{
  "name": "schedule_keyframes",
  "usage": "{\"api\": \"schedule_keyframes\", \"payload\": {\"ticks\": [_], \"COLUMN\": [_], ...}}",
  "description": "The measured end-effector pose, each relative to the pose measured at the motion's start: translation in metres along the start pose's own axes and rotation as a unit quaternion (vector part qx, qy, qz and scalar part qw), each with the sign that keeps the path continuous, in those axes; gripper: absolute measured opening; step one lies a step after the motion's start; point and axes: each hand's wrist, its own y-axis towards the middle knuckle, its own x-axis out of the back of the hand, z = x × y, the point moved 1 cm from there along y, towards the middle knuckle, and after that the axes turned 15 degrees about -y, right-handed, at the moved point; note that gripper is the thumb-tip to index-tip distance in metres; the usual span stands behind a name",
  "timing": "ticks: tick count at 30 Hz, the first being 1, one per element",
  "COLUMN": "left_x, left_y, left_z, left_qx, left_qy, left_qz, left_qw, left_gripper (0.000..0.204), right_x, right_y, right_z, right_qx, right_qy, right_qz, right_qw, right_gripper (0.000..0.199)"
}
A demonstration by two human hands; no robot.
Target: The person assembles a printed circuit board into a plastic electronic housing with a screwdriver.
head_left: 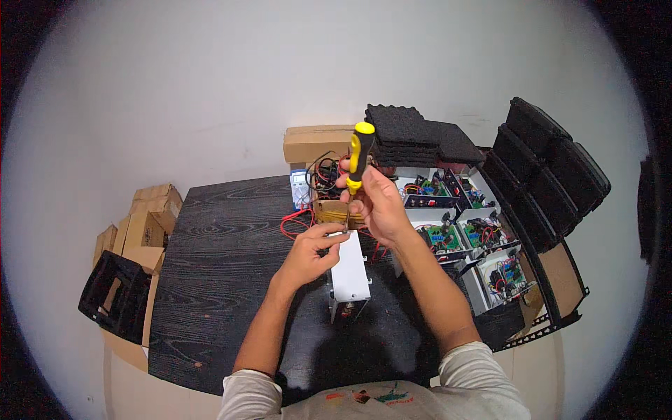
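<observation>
A white metal box (350, 274) stands on the dark table in front of me, its narrow white face up, with a screw hole near its close end. My right hand (378, 203) grips a yellow and black screwdriver (360, 155), held upright with the blade down at the far end of the box. My left hand (311, 255) reaches in from the left, its fingertips closed beside the screwdriver's tip and touching the box's far end. Anything small between those fingertips is too tiny to make out.
Open white housings (442, 238) with circuit boards and wires are grouped at the right. Behind lie a multimeter (299, 187) with red leads, a brown carton (315, 145) and black foam sheets (399, 129). Black bins (539, 175) stack at far right; cardboard boxes (147, 217) stand left.
</observation>
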Motion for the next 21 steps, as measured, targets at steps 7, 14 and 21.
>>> {"api": "schedule_keyframes", "payload": {"ticks": [7, 14, 21], "left_x": [0.000, 0.000, -0.002], "left_y": [0.001, 0.003, 0.003], "left_z": [0.001, -0.006, -0.001], "left_qx": [0.009, 0.023, 0.012], "left_qy": [-0.005, -0.013, -0.021], "left_qz": [0.004, 0.010, 0.012], "left_qw": [1.000, 1.000, 1.000], "left_gripper": [0.032, 0.032, 0.033], "right_x": [0.008, 0.005, 0.009], "right_y": [-0.001, 0.000, -0.003], "right_z": [-0.009, 0.002, -0.002], "right_qx": [0.054, 0.003, 0.038], "right_qy": [-0.084, 0.024, -0.046], "right_qz": [-0.018, -0.010, -0.017], "right_qw": [0.995, 1.000, 0.998], "right_gripper": [0.033, 0.026, 0.030]}}
